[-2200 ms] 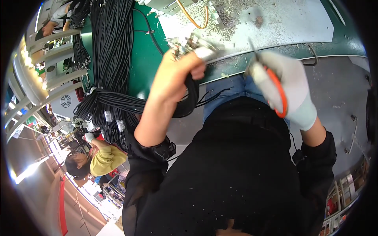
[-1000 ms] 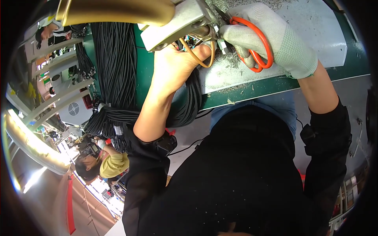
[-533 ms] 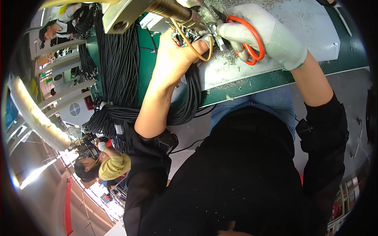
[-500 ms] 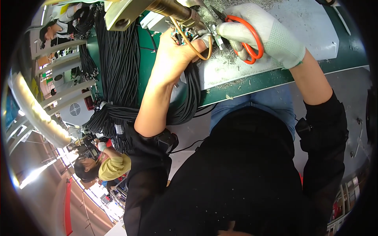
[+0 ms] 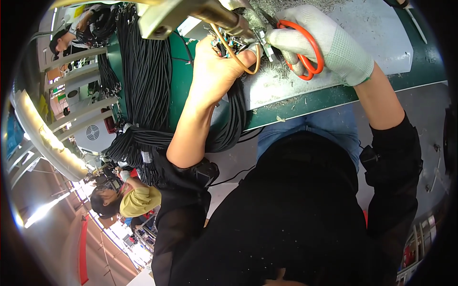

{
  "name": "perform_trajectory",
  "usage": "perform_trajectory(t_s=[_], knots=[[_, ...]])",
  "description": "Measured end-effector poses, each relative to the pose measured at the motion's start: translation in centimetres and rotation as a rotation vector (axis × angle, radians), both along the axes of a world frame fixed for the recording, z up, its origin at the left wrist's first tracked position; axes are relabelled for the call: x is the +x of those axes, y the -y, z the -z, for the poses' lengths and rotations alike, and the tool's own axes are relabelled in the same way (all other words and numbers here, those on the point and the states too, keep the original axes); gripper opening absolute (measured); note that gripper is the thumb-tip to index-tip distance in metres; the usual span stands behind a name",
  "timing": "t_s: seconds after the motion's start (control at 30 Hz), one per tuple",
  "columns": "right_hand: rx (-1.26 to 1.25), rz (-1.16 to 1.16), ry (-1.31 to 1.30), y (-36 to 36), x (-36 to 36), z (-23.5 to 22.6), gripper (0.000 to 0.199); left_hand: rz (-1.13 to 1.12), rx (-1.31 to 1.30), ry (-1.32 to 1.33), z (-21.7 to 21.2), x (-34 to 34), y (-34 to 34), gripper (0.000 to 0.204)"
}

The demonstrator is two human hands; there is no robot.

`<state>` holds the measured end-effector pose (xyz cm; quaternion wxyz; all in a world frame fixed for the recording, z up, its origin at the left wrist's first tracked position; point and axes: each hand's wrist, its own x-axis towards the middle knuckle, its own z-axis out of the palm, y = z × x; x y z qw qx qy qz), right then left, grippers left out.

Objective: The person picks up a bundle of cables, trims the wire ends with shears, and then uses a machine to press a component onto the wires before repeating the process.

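Observation:
My left hand (image 5: 212, 69), mostly bare, is closed around a bunch of black cable ends with small bluish and metal tips (image 5: 218, 47). The black cables (image 5: 234, 112) hang down from it over the table edge. My right hand (image 5: 322, 45) wears a white knit glove and is closed on scissors with red-orange loop handles (image 5: 318, 57). Its fingertips are beside a small metal block (image 5: 270, 51) under the machine head (image 5: 210, 18). A thin brown tube (image 5: 234, 56) curves in front of my left fingers. Exactly what the right fingertips touch is hidden.
Long black cable bundles (image 5: 143, 71) lie on the green table (image 5: 286, 114) at the left. Small metal clippings (image 5: 315, 5) litter a white board (image 5: 377, 33). A lit lamp (image 5: 47, 138) and other people, one in a yellow top (image 5: 140, 202), are farther left.
The whole view has shifted slightly, with things sitting a little more to the right. Both hands keep nearly the same pose at the machine head.

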<state>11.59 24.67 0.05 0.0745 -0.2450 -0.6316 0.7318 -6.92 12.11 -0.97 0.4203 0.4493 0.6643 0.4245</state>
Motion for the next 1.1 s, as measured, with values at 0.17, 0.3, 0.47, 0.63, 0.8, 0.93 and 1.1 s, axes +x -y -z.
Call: perform_trajectory(t_s=[0.17, 0.3, 0.47, 0.63, 0.8, 0.93, 1.1], knots=[[0.061, -0.012, -0.046, -0.6, -0.5, 0.3, 0.033, -0.026, 0.039, 0.016, 0.7, -0.4, -0.4, 0.025], [0.037, -0.005, -0.054, -0.5, -0.6, 0.2, 0.032, -0.028, 0.038, 0.012, 0.4, -0.3, -0.3, 0.026], [-0.030, 0.027, -0.064, 0.3, 0.0, -0.4, 0.031, -0.025, 0.034, -0.022, -0.4, 0.3, 0.3, 0.025], [0.021, 0.028, -0.032, 1.6, 0.8, -1.2, 0.032, -0.028, 0.034, 0.014, -1.0, 1.1, 1.1, 0.020], [0.174, 0.161, -0.139, 4.5, 1.1, 0.4, 0.026, 0.077, -0.049, 0.289, -1.0, 0.5, 2.0, 0.015], [0.213, 0.122, -0.141, 8.0, 3.6, -1.9, 0.021, -0.343, -0.002, 0.304, -1.8, 1.6, 6.7, 0.020], [1.022, 0.236, 0.448, 12.3, 8.7, -0.9, 0.018, -0.378, 0.043, 0.673, -3.3, 2.2, 11.6, 0.025]])
